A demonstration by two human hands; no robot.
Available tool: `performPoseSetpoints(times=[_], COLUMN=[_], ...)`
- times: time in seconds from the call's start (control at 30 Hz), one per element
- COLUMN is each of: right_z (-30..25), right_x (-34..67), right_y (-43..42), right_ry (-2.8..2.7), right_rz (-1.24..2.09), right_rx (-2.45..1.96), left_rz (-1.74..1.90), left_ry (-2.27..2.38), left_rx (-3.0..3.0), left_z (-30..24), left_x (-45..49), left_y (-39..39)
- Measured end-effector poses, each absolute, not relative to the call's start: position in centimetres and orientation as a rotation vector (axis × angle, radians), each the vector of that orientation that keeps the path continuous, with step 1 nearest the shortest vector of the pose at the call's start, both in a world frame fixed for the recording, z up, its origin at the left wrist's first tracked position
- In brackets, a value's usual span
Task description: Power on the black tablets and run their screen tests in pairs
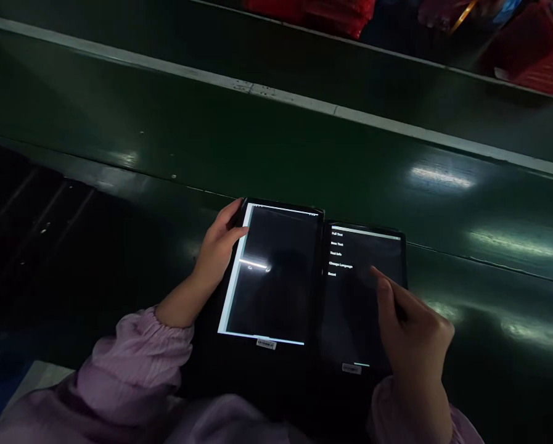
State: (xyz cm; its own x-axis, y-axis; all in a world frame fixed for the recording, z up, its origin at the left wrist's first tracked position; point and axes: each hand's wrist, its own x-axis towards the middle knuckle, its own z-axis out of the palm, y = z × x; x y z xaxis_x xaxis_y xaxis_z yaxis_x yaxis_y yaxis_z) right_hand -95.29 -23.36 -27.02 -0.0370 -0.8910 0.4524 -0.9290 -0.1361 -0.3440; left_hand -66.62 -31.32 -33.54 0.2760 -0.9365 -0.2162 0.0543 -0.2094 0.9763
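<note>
Two dark tablets lie side by side with their screens lit. My left hand (218,250) grips the left edge of the left tablet (276,271), its thumb on the front bezel. That screen is mostly black, with a bright white strip along its left side and a lamp reflection across it. On the right tablet (350,308) a white text menu shows, including "Change Language" and "Reset". My right hand (412,330) hovers over or touches this screen, index finger extended beside the menu. Its thumb rests near the index finger, and the other fingers are curled with nothing visible in them.
Beyond the tablets runs a green work surface (267,148) with a pale strip (294,102) across it. Red stacked items (535,52) sit at the far right, with more red items (322,12) at the top. A dark ridged area (40,216) lies to the left.
</note>
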Motion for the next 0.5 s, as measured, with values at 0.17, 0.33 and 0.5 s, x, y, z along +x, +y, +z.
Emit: performPoseSetpoints(times=[0.17, 0.33, 0.5], right_z=[-26.77, -26.64, -26.58], right_x=[-95.34, -95.12, -94.82], right_y=[-22.79, -23.04, -23.06], right_ry=[-2.014, -1.997, -1.981], right_rz=[0.877, 0.889, 0.893], right_rx=[2.175, 2.203, 2.234], left_rz=[-1.142, -1.18, -1.206], left_ry=[-0.841, -0.855, -0.89], left_rx=[1.453, 1.388, 1.415], left_z=[-33.45, -33.74, -34.02], left_x=[-66.33, -66.11, -65.83], left_y=[-31.08, -31.21, -31.23])
